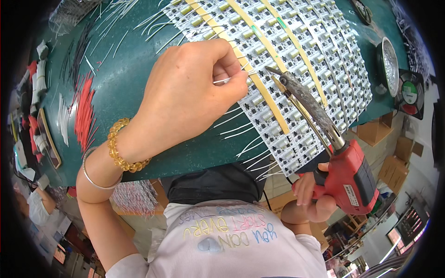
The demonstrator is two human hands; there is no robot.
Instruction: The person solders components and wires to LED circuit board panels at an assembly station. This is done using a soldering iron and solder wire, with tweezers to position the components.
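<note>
My left hand [190, 88] is closed in a pinch on a thin white wire [221, 81], over the left side of a large panel of small white circuit boards [303, 148]. In my right hand [313, 199] is a red soldering gun [350, 178], gripped by its handle. Its dark tip points left and reaches close to my left fingertips; whether it touches the wire or the board, I cannot tell. Yellow strips [273, 111] run between rows of the boards. Several white wires [252, 150] stick out from the panel's left edge.
On the green tabletop [125, 69] lie heaps of red wires [84, 113], black wires [79, 53] and short white wires [63, 118]. A round metal bowl [388, 67] and a small fan [410, 95] stand at the right. Cardboard boxes [394, 171] sit beyond the table.
</note>
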